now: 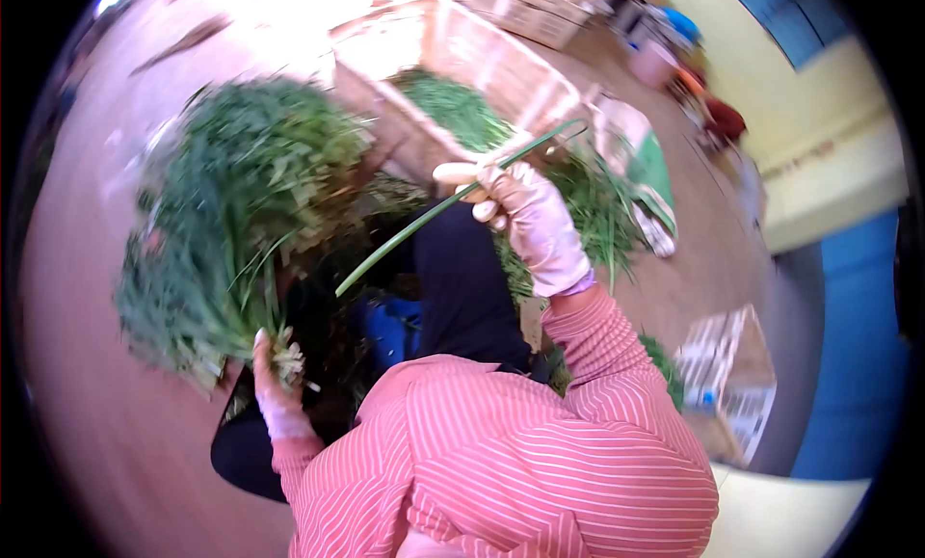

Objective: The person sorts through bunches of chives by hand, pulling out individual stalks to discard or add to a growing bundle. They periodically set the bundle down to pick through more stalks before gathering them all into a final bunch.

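Green stalk (395,245), single, long, slim: centre of the frame, aslant, tip bent at the upper right end. Right hand (540,235): fingers (459,173) pinching the stalk, well above the dark-clothed knee (462,279). Leafy bunch (226,293), thick, dark green: left of the frame, leaf ends fanned outward, pale root ends low. Left hand (279,404): at the root ends, fingers closed around the bunch as far as visible, some hidden by leaves. Possible faults, by judgement: stalk creased or dropped, from too hard or too slight a pinch at a single place; bunch splayed or shed onto the floor (82,269), from a grip at the root ends only, with wide, unsupported tops; leaves tangled, from crowding. Surface: reddish floor, smooth-looking, glare at the top. Room: slatted crate (540,76) with cut greens (453,105), upper centre; loose greens (590,211) beside a green-and-white sack (650,168), right of centre; pale crate (750,404), lower right; cream wall (819,124) with blue panel (858,356), far right.
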Action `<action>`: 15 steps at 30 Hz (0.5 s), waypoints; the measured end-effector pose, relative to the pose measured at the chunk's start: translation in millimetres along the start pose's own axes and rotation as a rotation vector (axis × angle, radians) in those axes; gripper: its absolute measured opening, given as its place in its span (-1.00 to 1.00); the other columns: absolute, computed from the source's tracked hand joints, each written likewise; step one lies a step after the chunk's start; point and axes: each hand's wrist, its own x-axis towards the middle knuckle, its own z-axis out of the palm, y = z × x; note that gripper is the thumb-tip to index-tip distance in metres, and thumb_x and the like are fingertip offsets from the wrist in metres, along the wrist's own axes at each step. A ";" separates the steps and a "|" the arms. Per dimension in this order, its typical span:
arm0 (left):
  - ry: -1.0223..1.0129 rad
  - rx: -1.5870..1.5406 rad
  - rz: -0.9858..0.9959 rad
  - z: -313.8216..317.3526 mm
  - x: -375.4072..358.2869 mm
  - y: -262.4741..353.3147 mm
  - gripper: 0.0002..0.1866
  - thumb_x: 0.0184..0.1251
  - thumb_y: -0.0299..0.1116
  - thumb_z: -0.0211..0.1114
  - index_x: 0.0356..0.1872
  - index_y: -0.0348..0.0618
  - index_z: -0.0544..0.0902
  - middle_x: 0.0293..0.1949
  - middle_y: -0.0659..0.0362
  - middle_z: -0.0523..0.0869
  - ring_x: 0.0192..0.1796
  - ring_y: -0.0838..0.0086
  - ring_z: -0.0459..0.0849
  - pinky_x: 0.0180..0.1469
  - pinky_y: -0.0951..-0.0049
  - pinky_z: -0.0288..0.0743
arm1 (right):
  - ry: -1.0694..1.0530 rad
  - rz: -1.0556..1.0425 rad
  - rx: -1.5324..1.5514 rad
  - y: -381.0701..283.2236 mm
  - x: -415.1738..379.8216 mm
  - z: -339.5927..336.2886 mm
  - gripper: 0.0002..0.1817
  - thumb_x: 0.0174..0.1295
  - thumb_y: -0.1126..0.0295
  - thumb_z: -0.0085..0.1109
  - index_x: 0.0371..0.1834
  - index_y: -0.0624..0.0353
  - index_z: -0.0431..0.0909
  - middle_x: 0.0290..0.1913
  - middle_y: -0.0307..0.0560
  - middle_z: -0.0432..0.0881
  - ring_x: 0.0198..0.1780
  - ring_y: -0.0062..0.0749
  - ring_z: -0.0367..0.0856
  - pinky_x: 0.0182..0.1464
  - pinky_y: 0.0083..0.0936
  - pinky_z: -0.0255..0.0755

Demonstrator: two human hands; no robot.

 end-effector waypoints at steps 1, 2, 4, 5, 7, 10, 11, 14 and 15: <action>-0.059 -0.021 0.020 -10.6 9.7 -6.7 -0.58 0.37 -0.08 0.20 0.15 -0.01 0.48 -0.09 0.03 0.69 -0.40 0.52 0.62 -0.49 0.64 0.45 | 0.077 -0.011 0.037 1.9 -11.6 -13.2 -0.53 0.40 0.08 0.03 -0.03 0.34 0.63 -0.57 -0.37 0.55 -0.55 -0.88 0.30 -0.54 -0.87 0.10; -0.046 -0.017 0.012 -6.9 10.1 -4.2 -0.61 0.38 -0.10 0.19 0.14 0.01 0.48 -0.08 0.02 0.68 -0.42 0.51 0.61 -0.55 0.65 0.43 | 0.149 0.003 0.027 8.0 -19.8 -31.3 -0.54 0.41 0.08 0.01 -0.04 0.31 0.65 -0.54 -0.35 0.56 -0.56 -0.86 0.30 -0.52 -0.86 0.11; -0.029 -0.006 0.014 -2.4 16.5 -6.1 -0.68 0.37 -0.10 0.20 0.01 -0.03 0.52 -0.13 0.02 0.69 -0.48 0.52 0.61 -0.63 0.64 0.41 | 0.319 0.007 0.020 6.5 -45.8 -68.9 -0.55 0.42 0.07 -0.02 -0.07 0.28 0.66 -0.49 -0.36 0.56 -0.54 -0.85 0.31 -0.51 -0.87 0.09; -0.081 0.011 0.000 -12.0 27.0 -8.1 -0.68 0.36 -0.07 0.22 -0.06 -0.05 0.54 -0.16 0.04 0.71 -0.48 0.53 0.61 -0.63 0.63 0.43 | 0.390 0.010 -0.051 -0.7 -60.3 -89.2 -0.60 0.42 0.10 -0.04 -0.15 0.21 0.66 -0.34 -0.32 0.64 -0.48 -0.84 0.35 -0.45 -0.86 0.18; -0.103 0.038 -0.010 -17.9 39.4 -9.6 -0.66 0.33 -0.04 0.25 -0.08 -0.05 0.55 -0.17 0.10 0.72 -0.47 0.54 0.61 -0.57 0.59 0.48 | 0.498 -0.080 -0.151 -4.2 -87.2 -141.2 -0.60 0.44 0.10 -0.08 -0.20 0.15 0.67 -0.24 -0.29 0.71 -0.44 -0.84 0.36 -0.41 -0.84 0.26; -0.099 0.038 -0.020 -21.7 46.0 -9.6 -0.64 0.32 -0.04 0.25 0.04 0.05 0.54 -0.01 0.07 0.67 -0.33 0.48 0.64 -0.43 0.51 0.56 | 0.773 -0.183 -0.176 -20.0 -144.9 -229.3 -0.56 0.44 0.09 -0.07 -0.11 0.26 0.65 -0.44 -0.44 0.57 -0.53 -0.92 0.26 -0.54 -0.94 0.08; -0.091 0.033 -0.015 -21.1 46.5 -11.0 -0.61 0.32 -0.05 0.25 0.11 0.11 0.51 0.04 0.06 0.64 -0.29 0.44 0.64 -0.39 0.49 0.58 | 0.914 -0.235 -0.087 -30.0 -164.4 -263.2 -0.60 0.42 0.22 -0.02 0.05 0.37 0.54 -0.40 -0.41 0.49 -0.53 -0.93 0.21 -0.62 -0.94 0.04; -0.091 0.012 -0.046 -24.6 50.5 -10.9 -0.51 0.33 -0.08 0.22 0.27 0.26 0.41 0.15 0.04 0.58 -0.22 0.38 0.64 -0.32 0.45 0.62 | 1.196 -0.195 -0.172 -82.3 -263.8 -374.0 -0.52 0.40 0.11 -0.02 0.02 0.38 0.58 -0.23 -0.24 0.65 -0.55 -0.88 0.21 -0.58 -0.90 0.07; -0.088 0.021 -0.028 -22.3 46.2 -10.6 -0.52 0.34 -0.08 0.21 0.28 0.26 0.40 0.16 0.05 0.57 -0.21 0.39 0.64 -0.32 0.44 0.62 | 1.516 -0.089 -0.142 -86.1 -297.3 -404.9 -0.44 0.37 -0.01 0.00 -0.03 0.38 0.59 -0.19 -0.15 0.66 -0.54 -0.79 0.29 -0.54 -0.82 0.19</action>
